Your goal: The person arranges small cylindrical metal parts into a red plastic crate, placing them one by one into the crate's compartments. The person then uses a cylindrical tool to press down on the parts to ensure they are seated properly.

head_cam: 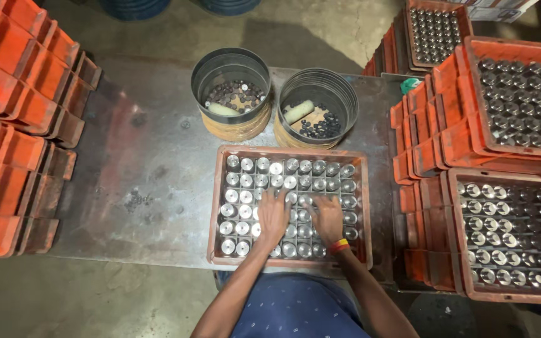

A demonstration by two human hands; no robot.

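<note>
Your left hand (273, 216) and right hand (327, 218) lie flat, fingers spread, gripping nothing, on the metal cylinders (245, 181) in the centre-frame orange crate (216, 206).

We rest our left hand (273, 216) and right hand (327, 219) flat on metal cylinders (295, 181). They fill the orange crate (364, 206) at centre frame.
</note>
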